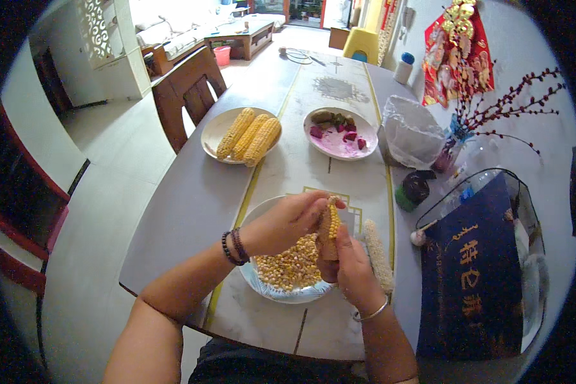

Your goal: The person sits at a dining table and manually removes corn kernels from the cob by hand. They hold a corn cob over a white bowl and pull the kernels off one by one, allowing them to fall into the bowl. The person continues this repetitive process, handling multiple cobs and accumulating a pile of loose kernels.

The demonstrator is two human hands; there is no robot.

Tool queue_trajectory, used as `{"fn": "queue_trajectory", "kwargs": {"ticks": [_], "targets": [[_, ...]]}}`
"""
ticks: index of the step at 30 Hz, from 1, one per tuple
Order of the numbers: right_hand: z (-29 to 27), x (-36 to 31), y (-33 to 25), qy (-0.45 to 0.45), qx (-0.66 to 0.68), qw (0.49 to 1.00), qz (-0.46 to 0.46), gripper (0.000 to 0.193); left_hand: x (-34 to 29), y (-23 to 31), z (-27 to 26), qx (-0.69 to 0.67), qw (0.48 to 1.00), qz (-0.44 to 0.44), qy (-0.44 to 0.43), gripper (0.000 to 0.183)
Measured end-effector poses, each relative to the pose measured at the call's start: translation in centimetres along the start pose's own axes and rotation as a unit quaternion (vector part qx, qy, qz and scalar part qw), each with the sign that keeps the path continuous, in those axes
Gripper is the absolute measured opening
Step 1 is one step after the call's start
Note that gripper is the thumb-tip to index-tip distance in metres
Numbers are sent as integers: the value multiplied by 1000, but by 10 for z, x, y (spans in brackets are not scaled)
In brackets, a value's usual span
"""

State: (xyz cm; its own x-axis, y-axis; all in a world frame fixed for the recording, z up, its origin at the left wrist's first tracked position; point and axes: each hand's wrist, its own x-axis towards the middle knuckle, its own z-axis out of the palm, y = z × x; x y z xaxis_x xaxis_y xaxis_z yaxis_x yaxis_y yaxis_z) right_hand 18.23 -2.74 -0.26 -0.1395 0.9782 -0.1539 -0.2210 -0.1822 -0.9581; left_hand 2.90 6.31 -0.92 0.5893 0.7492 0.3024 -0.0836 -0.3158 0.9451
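Observation:
Both my hands are closed around a corn cob (pixel 332 225) held upright over the near bowl, with yellow kernels still on part of it. My left hand (pixel 301 214) grips its upper part from the left. Lower on the right, my right hand (pixel 355 262) wraps it, thumb against the kernels. Below them, loose corn kernels (pixel 288 267) fill the bottom of a pale bowl (pixel 269 296), partly hidden by my left hand and forearm. A stripped cob (pixel 379 253) lies on the table just right of my right hand.
Farther left, a plate (pixel 212 144) carries three whole corn cobs (pixel 248 134). Beside it stands a plate (pixel 329 146) with purple and dark green pieces. On the right are a clear plastic bag (pixel 411 131), a dark jar (pixel 416 187), a dried-branch vase (pixel 447 157) and a dark blue bag (pixel 473 275).

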Motion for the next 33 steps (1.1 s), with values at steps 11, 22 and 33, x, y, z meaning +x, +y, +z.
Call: {"fn": "queue_trajectory", "kwargs": {"ticks": [11, 22, 33], "targets": [[-7, 7, 24, 69, -202, 959, -189, 44, -11, 32, 25, 340, 933, 18, 119, 41], [7, -3, 7, 124, -318, 917, -204, 46, -9, 7, 8, 298, 950, 83, 30, 30], [9, 1, 10, 139, -416, 866, -239, 36, -8, 27, 20, 221, 971, -9, 95, 37]]}}
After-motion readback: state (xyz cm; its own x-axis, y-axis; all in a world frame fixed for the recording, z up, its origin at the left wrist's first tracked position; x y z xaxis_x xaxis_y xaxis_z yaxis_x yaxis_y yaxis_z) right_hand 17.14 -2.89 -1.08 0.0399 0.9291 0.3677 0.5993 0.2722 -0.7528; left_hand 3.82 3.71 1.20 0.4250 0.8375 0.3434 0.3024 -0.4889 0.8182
